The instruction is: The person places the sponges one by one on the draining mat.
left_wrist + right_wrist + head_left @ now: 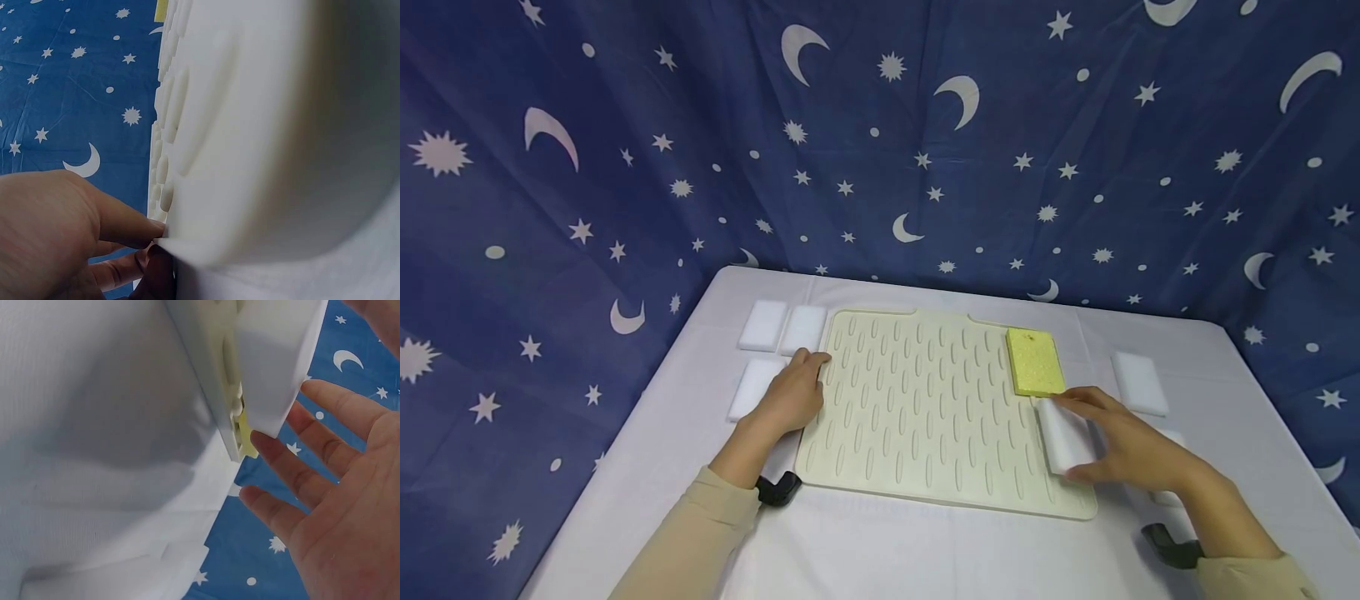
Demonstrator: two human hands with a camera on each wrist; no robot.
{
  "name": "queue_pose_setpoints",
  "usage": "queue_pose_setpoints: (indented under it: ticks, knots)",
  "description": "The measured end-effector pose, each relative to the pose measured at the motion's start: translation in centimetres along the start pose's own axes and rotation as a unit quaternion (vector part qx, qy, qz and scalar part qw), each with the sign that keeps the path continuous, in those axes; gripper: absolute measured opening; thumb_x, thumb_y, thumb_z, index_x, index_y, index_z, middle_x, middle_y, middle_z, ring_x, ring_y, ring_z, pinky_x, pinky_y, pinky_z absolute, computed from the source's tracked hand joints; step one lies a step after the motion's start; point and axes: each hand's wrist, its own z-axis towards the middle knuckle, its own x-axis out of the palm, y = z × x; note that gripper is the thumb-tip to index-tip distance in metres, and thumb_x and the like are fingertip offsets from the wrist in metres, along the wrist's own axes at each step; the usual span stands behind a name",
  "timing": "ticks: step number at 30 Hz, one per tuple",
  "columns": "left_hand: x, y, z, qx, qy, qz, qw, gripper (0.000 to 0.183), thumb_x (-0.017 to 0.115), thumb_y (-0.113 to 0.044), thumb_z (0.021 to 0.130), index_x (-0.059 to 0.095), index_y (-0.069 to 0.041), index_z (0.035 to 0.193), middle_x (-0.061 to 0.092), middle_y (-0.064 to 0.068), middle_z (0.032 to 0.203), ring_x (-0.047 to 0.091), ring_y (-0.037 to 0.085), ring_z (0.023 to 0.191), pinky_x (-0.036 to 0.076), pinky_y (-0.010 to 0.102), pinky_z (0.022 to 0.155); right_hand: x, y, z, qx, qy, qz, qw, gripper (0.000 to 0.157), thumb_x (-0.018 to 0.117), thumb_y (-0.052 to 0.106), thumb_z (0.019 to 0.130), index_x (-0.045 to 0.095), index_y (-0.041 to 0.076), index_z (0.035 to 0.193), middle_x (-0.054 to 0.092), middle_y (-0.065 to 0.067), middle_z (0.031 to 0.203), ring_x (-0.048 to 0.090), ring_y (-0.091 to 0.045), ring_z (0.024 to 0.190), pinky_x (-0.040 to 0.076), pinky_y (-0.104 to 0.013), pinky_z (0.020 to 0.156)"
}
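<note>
A cream ribbed mat (925, 417) lies on the white-covered table. My left hand (793, 392) is at the mat's left edge; in the left wrist view, its thumb and a finger (128, 228) pinch that edge. My right hand (1131, 446) holds a white sponge (1066, 437) over the mat's right side, thumb at the near end and fingers at the far end. From the right wrist view, fingertips (265, 442) touch the white sponge (275, 369), the other fingers spread. A yellow sponge (1035, 362) rests on the mat's upper right, just beyond the white one.
Left of the mat lie three white sponges, one of them (763, 325) at the far left. To the right sits another white sponge (1138, 383), and one more is partly hidden behind the right wrist. A dark blue curtain (865, 200) with moons and stars hangs behind the table.
</note>
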Motion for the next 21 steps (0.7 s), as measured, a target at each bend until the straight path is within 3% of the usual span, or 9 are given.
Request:
queue_pose_setpoints:
  ticks: [21]
  knots:
    - [-0.1, -0.1, 0.0, 0.001, -0.001, 0.002, 1.0000, 0.047, 0.053, -0.004, 0.102, 0.050, 0.001, 0.149, 0.055, 0.015, 0.117, 0.051, 0.022, 0.079, 0.043, 0.031, 0.068, 1.4, 0.0, 0.6, -0.028, -0.013, -0.008, 0.999, 0.109, 0.093, 0.054, 0.067, 0.047, 0.011, 0.155, 0.042, -0.010, 0.155, 0.039, -0.037, 0.143, 0.037, -0.064, 0.111]
